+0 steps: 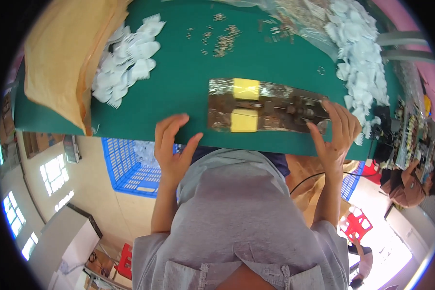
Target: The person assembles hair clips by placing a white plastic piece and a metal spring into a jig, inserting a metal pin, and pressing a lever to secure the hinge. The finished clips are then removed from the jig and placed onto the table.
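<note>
On the green tabletop (pixel 179 72) lies a long dark metal fixture (pixel 275 92) wrapped in clear tape, with two yellow patches on its left part and a small mechanism toward its right end. My right hand (pixel 337 133) grips that right end, thumb at the near side and fingers curled over the far side. Over the table's near edge, left of the fixture, is my left hand (pixel 171 145). Its thumb and fingers are apart, with nothing between them. Small metal pieces (pixel 225 41) lie scattered beyond the fixture.
White toothed plastic pieces (pixel 128 63) spill beside a brown paper bag (pixel 67 58) at left. Another white heap (pixel 360 53) lies at right beside clear plastic bags. A blue crate (pixel 130 169) stands below the table. Another person (pixel 411 186) sits at far right.
</note>
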Demonstrator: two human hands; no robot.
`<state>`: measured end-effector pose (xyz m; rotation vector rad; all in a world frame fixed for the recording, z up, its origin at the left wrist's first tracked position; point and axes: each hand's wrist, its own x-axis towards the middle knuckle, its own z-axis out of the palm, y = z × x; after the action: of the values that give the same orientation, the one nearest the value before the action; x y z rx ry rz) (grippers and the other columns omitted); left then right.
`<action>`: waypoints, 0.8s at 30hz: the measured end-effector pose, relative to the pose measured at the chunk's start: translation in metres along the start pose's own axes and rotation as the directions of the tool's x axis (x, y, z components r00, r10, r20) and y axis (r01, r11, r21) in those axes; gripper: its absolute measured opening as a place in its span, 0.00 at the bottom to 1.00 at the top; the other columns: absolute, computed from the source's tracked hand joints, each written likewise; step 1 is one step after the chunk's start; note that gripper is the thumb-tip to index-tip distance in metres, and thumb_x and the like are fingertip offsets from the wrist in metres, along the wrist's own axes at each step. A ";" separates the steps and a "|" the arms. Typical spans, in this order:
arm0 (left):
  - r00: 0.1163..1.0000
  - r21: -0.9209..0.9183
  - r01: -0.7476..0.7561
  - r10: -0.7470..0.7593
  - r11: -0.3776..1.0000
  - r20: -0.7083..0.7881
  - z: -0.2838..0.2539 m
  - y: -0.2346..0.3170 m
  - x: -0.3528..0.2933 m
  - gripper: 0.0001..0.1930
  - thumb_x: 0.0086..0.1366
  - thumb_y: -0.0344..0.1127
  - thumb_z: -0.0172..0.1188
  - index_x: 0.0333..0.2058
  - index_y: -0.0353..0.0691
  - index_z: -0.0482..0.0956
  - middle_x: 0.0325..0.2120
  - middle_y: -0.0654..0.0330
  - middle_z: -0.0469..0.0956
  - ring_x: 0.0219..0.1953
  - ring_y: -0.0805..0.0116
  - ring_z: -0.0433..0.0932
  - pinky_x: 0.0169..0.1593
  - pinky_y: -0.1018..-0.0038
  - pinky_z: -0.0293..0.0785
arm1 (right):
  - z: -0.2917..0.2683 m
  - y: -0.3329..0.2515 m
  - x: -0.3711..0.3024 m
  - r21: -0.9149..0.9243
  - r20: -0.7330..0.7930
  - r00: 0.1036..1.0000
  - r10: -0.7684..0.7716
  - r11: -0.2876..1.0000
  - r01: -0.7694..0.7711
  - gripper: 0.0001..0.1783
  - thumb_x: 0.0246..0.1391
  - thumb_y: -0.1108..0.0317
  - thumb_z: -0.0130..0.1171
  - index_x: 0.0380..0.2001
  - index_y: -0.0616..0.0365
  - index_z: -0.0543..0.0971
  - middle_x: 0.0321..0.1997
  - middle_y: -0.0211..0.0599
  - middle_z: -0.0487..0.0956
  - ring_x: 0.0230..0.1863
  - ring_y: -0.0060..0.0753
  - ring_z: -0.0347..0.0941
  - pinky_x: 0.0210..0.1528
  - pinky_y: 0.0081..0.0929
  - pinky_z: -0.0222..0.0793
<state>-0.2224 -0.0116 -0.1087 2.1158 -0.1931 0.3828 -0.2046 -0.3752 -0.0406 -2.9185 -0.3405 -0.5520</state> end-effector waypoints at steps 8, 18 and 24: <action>0.896 0.056 -0.154 0.115 0.987 0.428 0.017 0.010 0.071 0.58 0.42 0.52 0.83 0.71 0.39 0.65 0.71 0.53 0.66 0.72 0.48 0.62 0.73 0.56 0.60 | -0.009 0.043 0.001 0.302 0.164 0.985 0.054 0.948 -0.103 0.40 0.40 0.58 0.80 0.59 0.56 0.80 0.59 0.39 0.81 0.60 0.47 0.74 0.62 0.42 0.63; 0.822 0.114 -0.234 0.134 0.966 0.553 0.012 0.002 0.091 0.58 0.41 0.54 0.82 0.71 0.40 0.66 0.70 0.55 0.69 0.71 0.49 0.65 0.73 0.56 0.60 | -0.011 0.064 0.009 0.375 0.290 0.956 -0.045 0.924 -0.070 0.43 0.38 0.57 0.82 0.60 0.53 0.80 0.58 0.39 0.82 0.58 0.48 0.75 0.61 0.44 0.69; 0.920 -0.082 -0.098 0.121 0.992 0.372 0.010 -0.011 0.075 0.45 0.46 0.45 0.83 0.62 0.37 0.74 0.62 0.52 0.75 0.63 0.51 0.73 0.65 0.60 0.70 | -0.015 0.078 -0.002 0.489 0.285 0.957 0.052 0.851 -0.192 0.40 0.38 0.61 0.83 0.59 0.53 0.81 0.55 0.37 0.83 0.55 0.43 0.76 0.57 0.39 0.72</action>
<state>-0.1473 -0.0128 -0.0965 2.1057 -0.5418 0.0284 -0.1918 -0.4537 -0.0362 -2.4586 -0.2744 -0.0320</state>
